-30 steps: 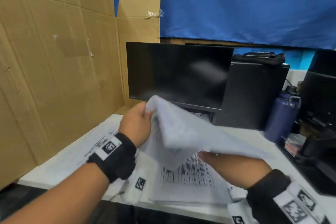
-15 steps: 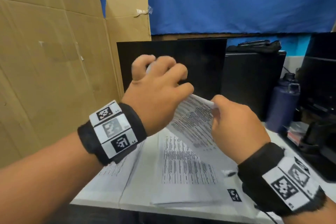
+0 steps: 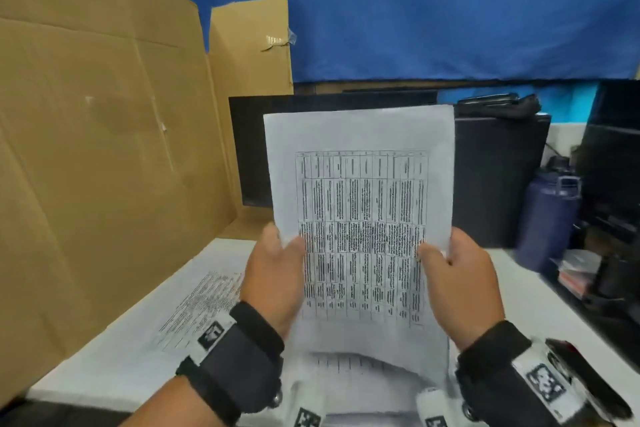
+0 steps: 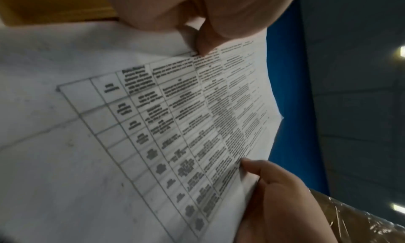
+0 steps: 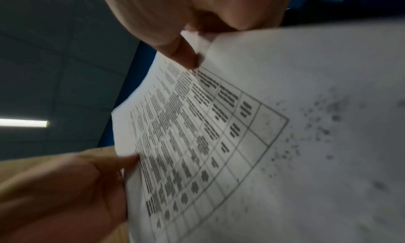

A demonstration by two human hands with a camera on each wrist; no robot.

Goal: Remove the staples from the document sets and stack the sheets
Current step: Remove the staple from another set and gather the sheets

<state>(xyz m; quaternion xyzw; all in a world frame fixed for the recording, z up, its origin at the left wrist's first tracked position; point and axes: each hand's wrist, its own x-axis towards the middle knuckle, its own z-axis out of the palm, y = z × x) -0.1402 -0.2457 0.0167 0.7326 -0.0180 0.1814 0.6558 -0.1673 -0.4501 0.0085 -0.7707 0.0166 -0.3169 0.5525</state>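
Observation:
I hold a document set [image 3: 360, 184] upright in front of me, its printed table facing me. My left hand [image 3: 280, 253] pinches its left edge, thumb on the front. On the opposite edge my right hand [image 3: 440, 256] pinches it the same way. The left wrist view shows the left thumb [image 4: 206, 40] pressed on the printed sheet [image 4: 175, 125]. The right wrist view shows the right thumb [image 5: 186, 56] on the page [image 5: 219, 142]. More printed sheets [image 3: 197, 305] lie flat on the white table [image 3: 519, 288] under my hands. No staple shows in any view.
A tall cardboard wall [image 3: 104, 149] closes off the left side. Behind the paper stand a dark monitor [image 3: 249, 149] and a black box [image 3: 498, 177]. A dark blue bottle [image 3: 550, 218] and a black tray of small items [image 3: 606, 288] sit at the right.
The bent, half-turned document set has been straightened and raised upright. Both hands moved from its top and underside to its two side edges.

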